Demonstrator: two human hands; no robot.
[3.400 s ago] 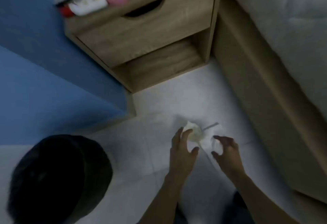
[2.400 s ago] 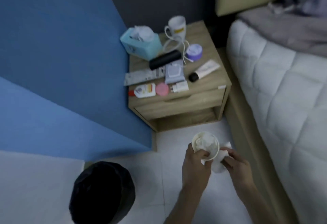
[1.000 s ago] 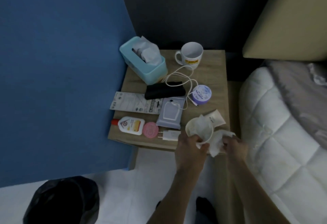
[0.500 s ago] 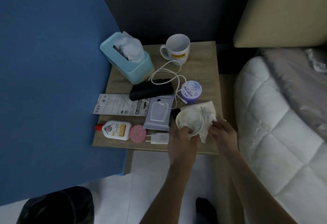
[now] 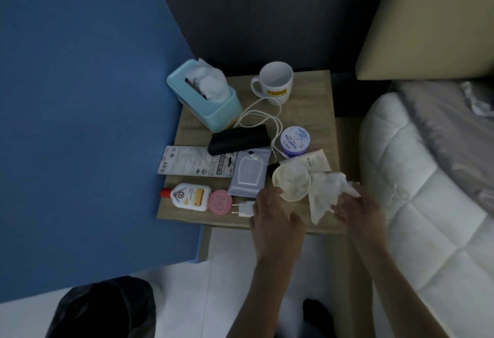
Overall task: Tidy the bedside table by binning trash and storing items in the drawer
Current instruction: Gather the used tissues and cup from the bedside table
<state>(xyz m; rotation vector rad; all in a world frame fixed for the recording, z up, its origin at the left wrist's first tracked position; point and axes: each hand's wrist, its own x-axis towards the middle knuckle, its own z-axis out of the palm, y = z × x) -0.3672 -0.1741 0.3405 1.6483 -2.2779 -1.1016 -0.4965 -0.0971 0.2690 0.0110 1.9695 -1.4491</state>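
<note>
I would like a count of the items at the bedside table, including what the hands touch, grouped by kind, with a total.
Trash: 2 (paper cup, crumpled tissue)
Toiletries: 5 (lotion bottle, pink tin, wipes pack, purple jar, tube)
Charging: 2 (plug, cable)
Other: 4 (tissue box, mug, black case, scissors pack)
Total: 13

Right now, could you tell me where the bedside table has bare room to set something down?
Bare wood runs along the right edge of the bedside table, beside the mug and jar; a smaller gap lies between tissue box and mug. Centre and front are crowded.
</note>
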